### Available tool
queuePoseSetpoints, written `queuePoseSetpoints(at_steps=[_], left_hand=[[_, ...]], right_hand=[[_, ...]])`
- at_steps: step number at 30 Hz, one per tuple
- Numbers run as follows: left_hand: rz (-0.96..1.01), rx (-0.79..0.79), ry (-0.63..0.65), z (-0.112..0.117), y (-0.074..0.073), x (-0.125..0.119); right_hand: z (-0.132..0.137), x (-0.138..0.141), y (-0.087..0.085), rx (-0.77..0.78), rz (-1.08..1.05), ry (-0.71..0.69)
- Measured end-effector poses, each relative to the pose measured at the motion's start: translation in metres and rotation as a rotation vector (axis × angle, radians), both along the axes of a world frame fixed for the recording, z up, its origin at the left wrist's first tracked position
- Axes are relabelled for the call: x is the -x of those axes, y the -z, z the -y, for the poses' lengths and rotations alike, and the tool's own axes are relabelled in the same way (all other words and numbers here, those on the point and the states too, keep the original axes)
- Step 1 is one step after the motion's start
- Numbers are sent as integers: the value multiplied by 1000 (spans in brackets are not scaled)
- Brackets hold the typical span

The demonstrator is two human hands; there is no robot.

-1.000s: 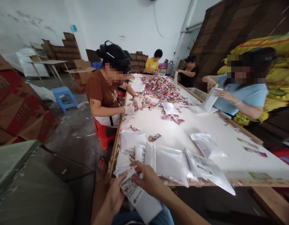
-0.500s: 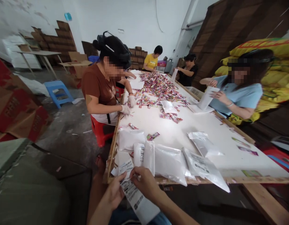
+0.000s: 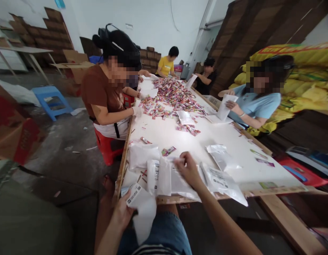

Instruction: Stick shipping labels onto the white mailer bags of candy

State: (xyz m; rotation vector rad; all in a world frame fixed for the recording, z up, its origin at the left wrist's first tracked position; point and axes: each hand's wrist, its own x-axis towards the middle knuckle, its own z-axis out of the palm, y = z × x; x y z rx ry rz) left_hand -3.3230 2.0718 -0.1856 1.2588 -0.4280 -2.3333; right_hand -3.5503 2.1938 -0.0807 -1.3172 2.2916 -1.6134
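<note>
My left hand is closed on a white labelled mailer bag, held over my lap just below the table's near edge. My right hand has reached out over the table and pinches something small and pale that I cannot make out, above a row of white filled bags lying along the near edge. Another labelled bag lies to the right of that hand. A few small colourful sachets lie just beyond it.
The long white table has a wooden rim. A big heap of colourful sachets lies at its far half. Several seated people work along both sides. Red stool, blue stool, cardboard boxes left, yellow sacks right.
My right hand let go of the labelled bag and moved forward onto the table. My left hand now holds the bag alone, lower over my lap. The camera turned a little left.
</note>
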Motion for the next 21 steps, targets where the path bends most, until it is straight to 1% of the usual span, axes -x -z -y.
queuePoseSetpoints(at_steps=[2, 3, 4, 5, 6, 7, 9, 10, 11, 12, 14, 16, 18, 19, 21], left_hand=[[-19, -35, 79, -3, -1, -4], [-25, -39, 111, -5, -2, -5], [-31, -35, 129, -8, -4, -7], [-35, -23, 130, -9, -6, -8], [-38, -6, 120, -11, -8, -8], [-32, 3, 110, -12, -10, -9], [-27, 20, 94, -13, -13, -7], [-28, 34, 85, -13, -14, -7], [-29, 51, 76, -13, -14, -6], [-34, 67, 75, -14, -13, -5], [-35, 100, 80, -15, -10, -3], [-26, 136, 74, -17, -7, -1], [-33, 150, 51, -19, -2, 0], [-37, 142, 37, -20, 0, 0], [-58, 115, 25, -20, 4, -1]], right_hand=[[2, 12, 38, -278, -270, 106], [0, 13, 55, -369, -416, 141], [-4, 12, 70, -432, -552, 145], [-10, 10, 81, -478, -668, 115], [-16, 8, 88, -517, -758, 55], [-20, 6, 92, -554, -823, -15], [-21, 7, 90, -612, -881, -113], [-15, 9, 86, -625, -871, -121], [-3, 13, 80, -625, -838, -115], [15, 17, 73, -614, -791, -107], [61, 23, 61, -604, -692, -117], [113, 27, 52, -675, -631, -189], [160, 26, 50, -773, -611, -286], [178, 24, 50, -802, -608, -324], [203, 21, 51, -789, -611, -352]])
